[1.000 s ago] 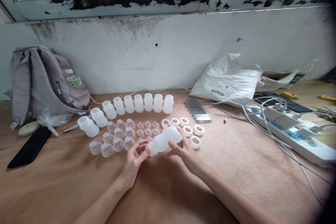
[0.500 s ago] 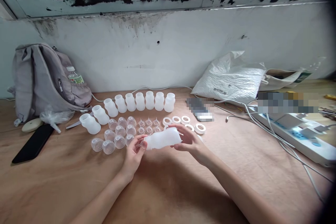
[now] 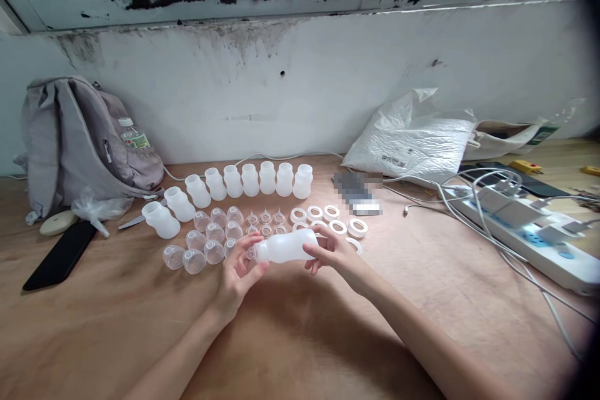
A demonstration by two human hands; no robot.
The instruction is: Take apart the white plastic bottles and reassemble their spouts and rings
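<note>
As the left grip (image 3: 238, 272) loosely holds a frosted, waisted bottle (image 3: 285, 248), the right grip (image 3: 336, 254) clasps its base.

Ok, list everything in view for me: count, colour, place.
held bottle: one, frosted white, between both hands
standing bottles: nine, frosted white, curved back row
domed caps: ten visible, clear, left of centre
pointed pieces: at least five, clear, centre
rings: at least seven, white, right of centre
backpack: one, grey, far left
drink bottle: one, clear, backpack pocket
plastic bag: one, clear, by backpack
slab: one, black, left
round object: one, cream, left
thin strip: one, grey, left
pixelated object: one, grey, behind rings
package: one, white, back right
power strip: one, white, right
cables: several, white, right
small items: two, yellow, far right
table: one, brown, below
left hand: one, bare, bottle's neck
right hand: one, bare, bottle's base
</note>
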